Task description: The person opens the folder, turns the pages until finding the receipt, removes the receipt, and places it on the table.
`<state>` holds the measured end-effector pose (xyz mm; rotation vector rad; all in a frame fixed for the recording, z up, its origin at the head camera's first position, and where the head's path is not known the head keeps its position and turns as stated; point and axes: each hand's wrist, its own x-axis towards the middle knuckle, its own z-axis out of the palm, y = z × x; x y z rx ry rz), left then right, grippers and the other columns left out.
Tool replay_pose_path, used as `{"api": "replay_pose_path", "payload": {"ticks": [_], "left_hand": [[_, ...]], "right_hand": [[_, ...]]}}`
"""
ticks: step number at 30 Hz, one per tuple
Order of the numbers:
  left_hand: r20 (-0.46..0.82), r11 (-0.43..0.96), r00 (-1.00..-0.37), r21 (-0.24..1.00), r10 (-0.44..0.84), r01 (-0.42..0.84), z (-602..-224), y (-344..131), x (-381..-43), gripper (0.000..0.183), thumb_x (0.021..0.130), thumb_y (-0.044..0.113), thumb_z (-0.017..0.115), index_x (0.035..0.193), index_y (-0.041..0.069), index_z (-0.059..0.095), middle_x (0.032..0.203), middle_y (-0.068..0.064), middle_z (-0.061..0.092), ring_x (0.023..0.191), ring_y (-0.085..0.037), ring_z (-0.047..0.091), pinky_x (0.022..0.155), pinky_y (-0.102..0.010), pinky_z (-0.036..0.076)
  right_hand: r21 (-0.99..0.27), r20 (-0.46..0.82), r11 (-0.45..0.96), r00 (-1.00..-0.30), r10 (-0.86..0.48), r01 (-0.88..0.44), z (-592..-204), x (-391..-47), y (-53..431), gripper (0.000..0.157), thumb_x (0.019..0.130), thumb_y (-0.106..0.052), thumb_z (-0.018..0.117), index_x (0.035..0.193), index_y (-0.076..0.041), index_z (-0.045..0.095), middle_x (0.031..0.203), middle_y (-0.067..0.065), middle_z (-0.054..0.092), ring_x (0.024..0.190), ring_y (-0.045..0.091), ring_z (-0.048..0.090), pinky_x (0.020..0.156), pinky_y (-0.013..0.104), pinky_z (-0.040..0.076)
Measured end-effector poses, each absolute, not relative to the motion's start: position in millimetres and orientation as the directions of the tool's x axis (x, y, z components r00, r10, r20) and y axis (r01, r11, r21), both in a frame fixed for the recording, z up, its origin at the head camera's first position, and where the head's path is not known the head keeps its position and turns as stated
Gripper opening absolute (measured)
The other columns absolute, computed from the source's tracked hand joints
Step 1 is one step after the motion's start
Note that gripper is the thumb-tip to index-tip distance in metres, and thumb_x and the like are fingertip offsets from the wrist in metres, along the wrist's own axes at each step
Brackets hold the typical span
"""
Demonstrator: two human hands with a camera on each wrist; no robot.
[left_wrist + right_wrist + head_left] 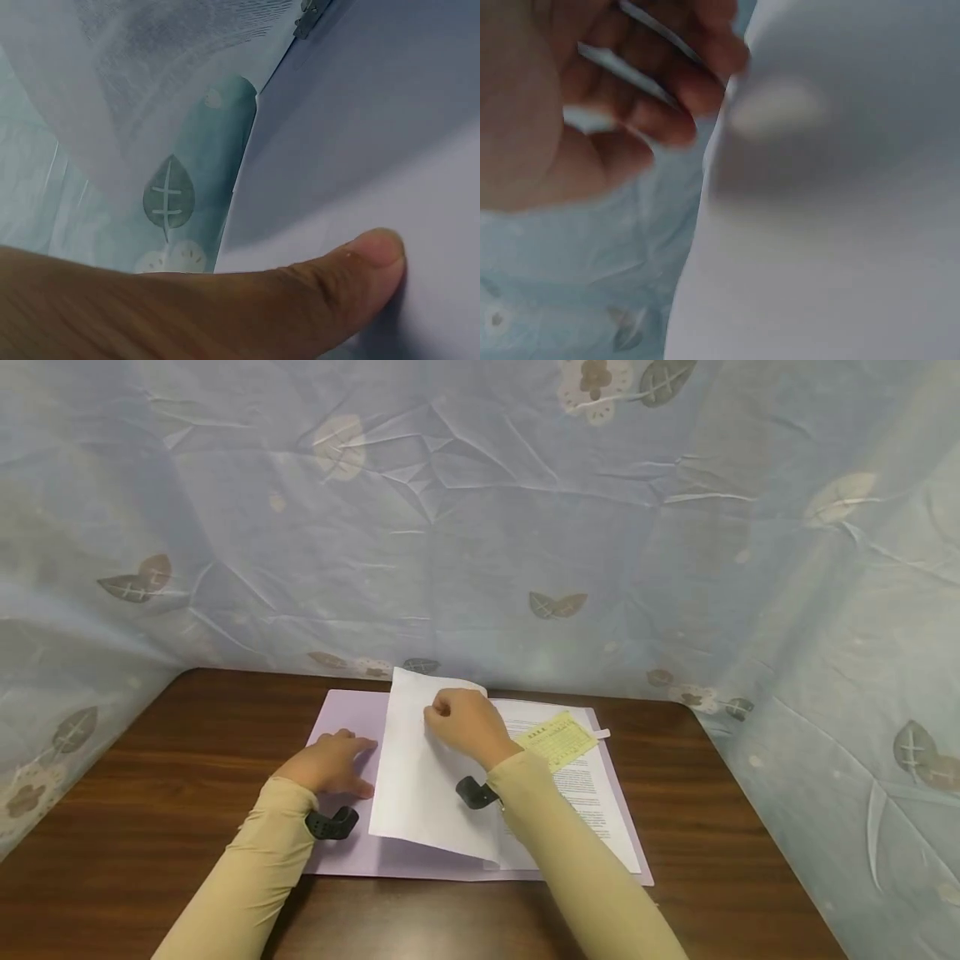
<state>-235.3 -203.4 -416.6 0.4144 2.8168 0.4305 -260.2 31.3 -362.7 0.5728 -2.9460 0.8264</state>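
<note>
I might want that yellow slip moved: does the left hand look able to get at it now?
Probably not directly: the white sheet and the right hand are between the left hand and the yellow slip.

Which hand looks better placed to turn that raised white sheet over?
Probably the right: the right hand is up at the sheet, fingers curled near its edge, while the left hand lies on the folder.

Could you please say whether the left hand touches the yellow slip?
Apart: the head view shows the white sheet between left hand and yellow slip.
</note>
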Motion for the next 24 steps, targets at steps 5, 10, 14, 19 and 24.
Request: {"api": "replay_pose_path", "payload": {"ticks": [5,10,14,19,24], "left_hand": [[-0.202,0.907,-0.918,0.325,0.342,0.267,-415,-208,-238,0.073,0.081,0.024,0.086,0.143,-0.002,0.058,0.145,-0.036,0.050,0.133,-0.058,0.047,0.108,-0.066,0.041],[-0.210,0.887,-0.909,0.379,0.361,0.264,-414,-217,-238,0.068,0.096,0.018,0.069,0.150,-0.013,0.041,0.153,-0.036,0.042,0.143,-0.054,0.038,0.119,-0.061,0.030],[-0.206,0.868,-0.912,0.435,0.356,0.240,-410,-220,-238,0.066,0.106,0.021,0.052,0.155,-0.014,0.026,0.156,-0.039,0.034,0.145,-0.055,0.033,0.120,-0.062,0.027],[-0.183,0.860,-0.914,0.444,0.363,0.253,-409,-216,-238,0.073,0.108,0.039,0.050,0.158,-0.007,0.028,0.150,-0.041,0.040,0.140,-0.057,0.038,0.115,-0.066,0.032],[-0.166,0.877,-0.923,0.407,0.348,0.257,-416,-207,-237,0.091,0.094,0.059,0.066,0.156,-0.002,0.039,0.143,-0.039,0.048,0.132,-0.059,0.046,0.107,-0.069,0.040]], "right_hand": [[-0.441,0.023,0.790,-0.886,-0.464,-0.425,-384,-257,54,0.018,0.101,-0.026,0.061,0.088,-0.019,0.072,0.089,-0.005,0.070,0.079,0.014,0.058,0.079,0.033,0.050],[-0.409,-0.022,0.778,-0.847,-0.531,-0.477,-400,-251,62,0.018,0.102,-0.026,0.060,0.098,-0.020,0.076,0.107,-0.005,0.075,0.094,0.013,0.063,0.094,0.037,0.052],[-0.384,-0.029,0.764,-0.820,-0.571,-0.519,-408,-247,65,0.017,0.102,-0.026,0.060,0.101,-0.020,0.077,0.103,-0.007,0.075,0.093,0.011,0.063,0.092,0.035,0.053],[-0.375,-0.026,0.741,-0.793,-0.609,-0.557,-414,-243,68,0.016,0.102,-0.023,0.061,0.102,-0.019,0.076,0.100,-0.008,0.074,0.088,0.009,0.062,0.089,0.031,0.053],[-0.411,-0.082,0.724,-0.768,-0.635,-0.554,-414,-240,70,0.017,0.103,-0.026,0.062,0.112,-0.020,0.075,0.113,-0.008,0.073,0.108,0.011,0.065,0.102,0.033,0.049]]}}
